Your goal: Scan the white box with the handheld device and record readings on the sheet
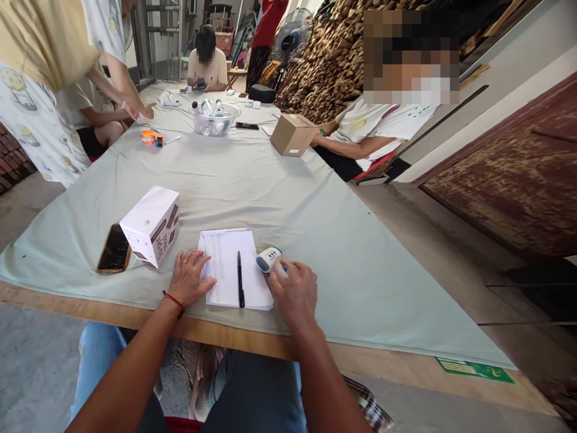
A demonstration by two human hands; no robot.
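Observation:
My left hand (192,278) lies with its fingers spread over the left edge of a small stack of paper sheets (225,264); a red cord circles the wrist. Fine printed rows run down the left side of the top sheet. A black pen (240,279) rests lengthwise on the paper. My right hand (294,293) is closed around the handle of a white and blue infrared thermometer (269,260), whose head points left over the paper's right edge. To the left of my left hand stands a white printed box (151,224), beside a dark phone (114,248).
A pale green cloth (360,270) covers the long table. Farther up are an orange tape dispenser (152,138), a clear basin (216,123) with bottles, and another phone (247,125). A person at right holds a cardboard box (292,135); other people are at the left and far end.

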